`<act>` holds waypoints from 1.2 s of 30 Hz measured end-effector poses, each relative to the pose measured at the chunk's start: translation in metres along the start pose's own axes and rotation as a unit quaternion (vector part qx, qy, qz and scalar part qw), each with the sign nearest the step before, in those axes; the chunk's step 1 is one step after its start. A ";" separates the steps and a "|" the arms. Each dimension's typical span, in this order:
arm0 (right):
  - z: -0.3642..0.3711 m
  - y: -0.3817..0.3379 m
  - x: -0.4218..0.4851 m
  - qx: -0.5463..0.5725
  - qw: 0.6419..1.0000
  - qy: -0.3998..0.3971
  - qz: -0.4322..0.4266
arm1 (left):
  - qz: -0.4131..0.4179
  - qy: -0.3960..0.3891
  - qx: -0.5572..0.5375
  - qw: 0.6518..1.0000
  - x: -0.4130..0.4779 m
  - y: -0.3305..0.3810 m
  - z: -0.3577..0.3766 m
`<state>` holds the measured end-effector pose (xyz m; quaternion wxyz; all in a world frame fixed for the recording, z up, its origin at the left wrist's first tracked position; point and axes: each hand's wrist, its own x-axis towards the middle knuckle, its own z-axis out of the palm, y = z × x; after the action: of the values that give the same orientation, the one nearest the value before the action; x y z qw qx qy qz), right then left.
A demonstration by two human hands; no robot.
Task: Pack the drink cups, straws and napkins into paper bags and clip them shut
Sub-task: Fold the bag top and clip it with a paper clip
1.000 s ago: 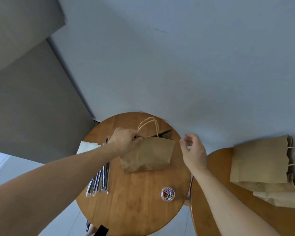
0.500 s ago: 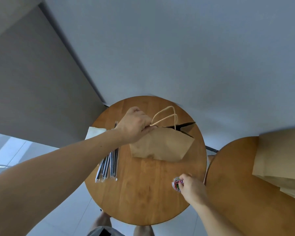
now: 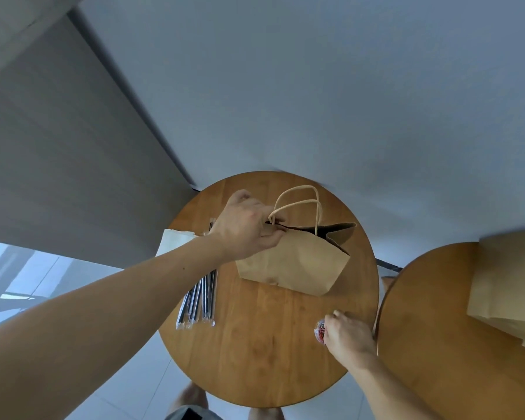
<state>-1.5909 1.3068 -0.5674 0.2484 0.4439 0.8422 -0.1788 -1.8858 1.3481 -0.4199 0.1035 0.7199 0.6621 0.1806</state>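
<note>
A brown paper bag [image 3: 297, 265] with twisted paper handles stands on the round wooden table [image 3: 255, 353]. My left hand [image 3: 246, 230] pinches the bag's top edge at its left end, holding the mouth nearly closed. At the table's right edge my right hand [image 3: 347, 334] covers a small clear tub of coloured clips [image 3: 320, 330], fingers curled over it. Whether a clip is between the fingers is hidden. Wrapped straws [image 3: 199, 301] lie in a bundle left of the bag, and white napkins [image 3: 173, 242] show under my left forearm.
A second round wooden table [image 3: 455, 344] stands close on the right, carrying more brown paper bags [image 3: 509, 280] at its far side. A grey wall rises just behind both tables. Pale floor tiles and my feet show below the table.
My right hand dropped from beside the bag's right end to the clip tub at the table's edge. My left hand kept its pinch on the bag top. The view shifted down and right.
</note>
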 end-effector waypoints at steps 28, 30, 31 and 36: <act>-0.036 0.010 -0.021 0.259 0.961 0.091 0.042 | -0.008 -0.046 0.006 0.999 0.006 0.002 -0.005; -0.065 -0.001 -0.022 0.311 0.942 0.123 0.004 | -0.020 -0.056 -0.011 0.998 0.008 0.003 -0.007; -0.083 -0.009 -0.023 0.337 0.930 0.142 -0.018 | -0.028 -0.067 -0.017 0.997 0.009 0.004 -0.008; -0.155 -0.053 -0.019 0.438 0.868 0.225 -0.058 | -0.062 -0.128 -0.030 0.989 0.016 0.008 -0.016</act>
<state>-1.6660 1.3466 -0.4262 -0.1792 0.4859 0.7344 -0.4387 -1.8837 1.3613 -0.4002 0.2197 0.6910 0.6813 0.0999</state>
